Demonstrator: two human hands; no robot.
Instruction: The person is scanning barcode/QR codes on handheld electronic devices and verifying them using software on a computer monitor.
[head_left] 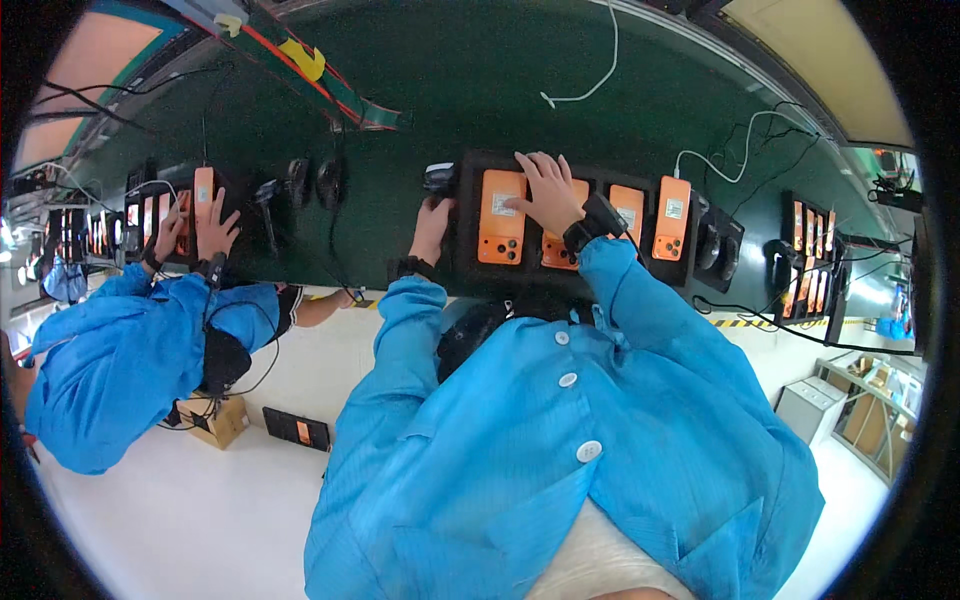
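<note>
My left hand (431, 232) is closed round the handle of a handheld scanner (439, 178) with a black and white head, just left of a black foam tray (468, 215). Several orange phones lie face down in the tray, with white labels on their backs. My right hand (550, 195) is spread over the second phone (556, 252), covering much of it. Its thumb reaches to the label of the leftmost phone (501, 235). Farther right are a third phone (627, 202) and a rightmost phone (670, 218), which has a white cable at its top end.
At left, a co-worker in a blue jacket (130, 345) handles orange phones at the same green bench (430, 100). Black devices (716, 250) stand right of my tray, before another phone tray (806, 262). A loose white cable (585, 98) lies at the back.
</note>
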